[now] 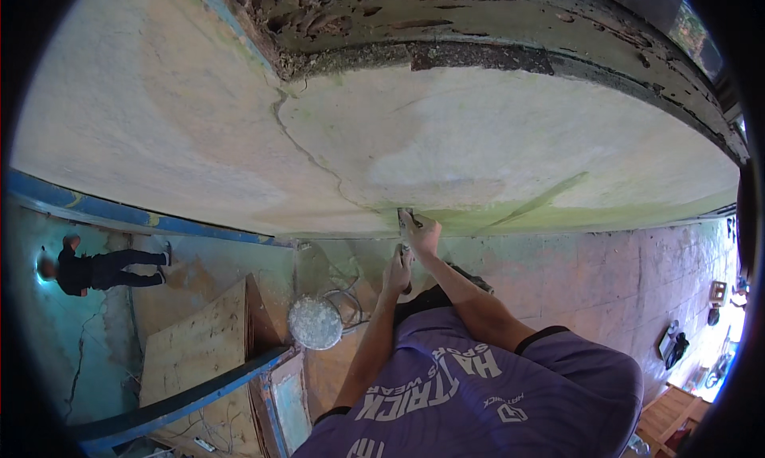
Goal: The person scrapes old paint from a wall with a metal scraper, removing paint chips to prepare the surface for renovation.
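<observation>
In front of me is a wall (510, 131) with pale filler smeared over green paint and a crack running down it. My right hand (425, 236) is closed around a putty knife (405, 213), its blade against the wall's lower part. Just below, my left hand (396, 270) grips a second scraper (407, 287), whose dark handle end pokes out under the fist. Its blade is mostly hidden between the two hands.
A round bucket (315, 322) smeared with white stands on the floor at lower left, a cable beside it. Farther left are a plywood panel (199, 330), a blue frame bar (183, 394) and a person in dark clothes (111, 268). Broken, rough material (351, 24) edges the wall's top.
</observation>
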The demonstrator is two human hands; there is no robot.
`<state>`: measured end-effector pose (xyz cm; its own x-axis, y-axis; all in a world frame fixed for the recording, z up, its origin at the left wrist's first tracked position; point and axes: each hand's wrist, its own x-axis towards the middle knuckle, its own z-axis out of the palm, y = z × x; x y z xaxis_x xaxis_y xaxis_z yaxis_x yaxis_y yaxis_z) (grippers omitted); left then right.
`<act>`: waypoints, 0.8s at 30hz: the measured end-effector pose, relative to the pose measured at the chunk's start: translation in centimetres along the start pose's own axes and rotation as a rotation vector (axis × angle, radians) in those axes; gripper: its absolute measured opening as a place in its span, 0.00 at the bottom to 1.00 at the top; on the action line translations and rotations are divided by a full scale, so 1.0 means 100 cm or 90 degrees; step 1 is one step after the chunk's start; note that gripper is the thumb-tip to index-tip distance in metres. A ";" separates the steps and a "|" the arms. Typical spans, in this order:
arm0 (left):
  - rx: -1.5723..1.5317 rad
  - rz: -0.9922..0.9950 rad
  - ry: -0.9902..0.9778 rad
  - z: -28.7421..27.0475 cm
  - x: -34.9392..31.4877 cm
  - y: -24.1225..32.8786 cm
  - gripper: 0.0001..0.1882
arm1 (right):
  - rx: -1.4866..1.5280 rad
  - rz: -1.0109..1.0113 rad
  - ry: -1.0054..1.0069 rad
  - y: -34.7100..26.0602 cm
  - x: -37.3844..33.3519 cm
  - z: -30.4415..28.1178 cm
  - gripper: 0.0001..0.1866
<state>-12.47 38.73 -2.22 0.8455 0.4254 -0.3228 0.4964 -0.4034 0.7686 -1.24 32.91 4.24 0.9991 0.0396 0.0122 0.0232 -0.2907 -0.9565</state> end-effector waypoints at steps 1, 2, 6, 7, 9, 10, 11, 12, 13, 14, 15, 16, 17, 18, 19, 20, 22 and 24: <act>0.000 -0.001 -0.003 -0.001 -0.002 0.001 0.20 | -0.023 -0.007 -0.011 -0.007 -0.001 -0.003 0.16; 0.009 0.030 0.041 -0.002 -0.002 0.005 0.20 | -0.025 -0.006 -0.008 -0.014 0.000 -0.007 0.16; -0.049 0.029 0.055 -0.006 0.003 -0.011 0.22 | 0.052 -0.010 0.002 -0.031 -0.005 -0.002 0.15; -0.052 0.029 0.054 -0.004 0.004 -0.007 0.22 | 0.060 -0.009 0.001 -0.027 -0.004 -0.003 0.15; 0.004 -0.016 0.013 -0.004 0.002 0.004 0.22 | 0.046 -0.013 0.006 -0.009 -0.004 -0.003 0.15; 0.004 -0.013 0.015 -0.003 0.003 0.003 0.22 | 0.037 -0.019 0.004 -0.012 -0.002 -0.001 0.15; 0.036 -0.003 0.051 -0.002 -0.001 0.002 0.22 | 0.038 -0.023 0.005 -0.014 -0.001 0.001 0.15; 0.067 0.006 0.086 -0.002 -0.001 0.001 0.22 | 0.016 -0.011 0.003 -0.015 -0.001 0.002 0.15; 0.068 0.005 0.086 -0.003 -0.002 -0.001 0.22 | -0.009 0.005 0.000 -0.020 -0.005 0.001 0.15; 0.058 0.034 0.094 -0.004 -0.002 -0.004 0.22 | -0.009 0.006 -0.001 -0.024 -0.006 0.000 0.15; 0.048 0.063 0.101 -0.006 -0.003 -0.007 0.22 | -0.006 0.002 -0.002 -0.029 -0.007 -0.001 0.15; 0.048 0.063 0.096 -0.009 -0.002 -0.002 0.22 | -0.004 -0.001 0.003 -0.029 -0.005 -0.002 0.15; 0.008 0.038 0.047 -0.012 -0.001 0.003 0.22 | -0.006 0.002 0.006 -0.026 -0.004 -0.002 0.15; -0.032 0.013 -0.003 -0.014 -0.001 0.008 0.22 | 0.005 -0.006 0.010 -0.025 -0.002 -0.003 0.16; -0.033 0.011 -0.004 -0.012 -0.004 0.010 0.22 | 0.017 -0.016 0.011 -0.024 -0.003 -0.004 0.16; 0.002 0.018 0.024 -0.010 -0.005 0.011 0.22 | 0.017 -0.017 0.010 -0.016 -0.004 -0.003 0.16; 0.037 0.026 0.055 -0.009 -0.004 0.006 0.21 | -0.015 -0.026 0.007 -0.009 -0.005 -0.001 0.15; -0.002 0.019 0.032 -0.010 -0.001 -0.004 0.22 | 0.001 -0.053 0.001 -0.014 -0.003 0.007 0.14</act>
<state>-12.96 39.61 -1.91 0.8488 0.4540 -0.2711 0.4705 -0.4144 0.7790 -1.62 34.01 5.34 0.9939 0.0615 0.0920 0.1058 -0.2848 -0.9527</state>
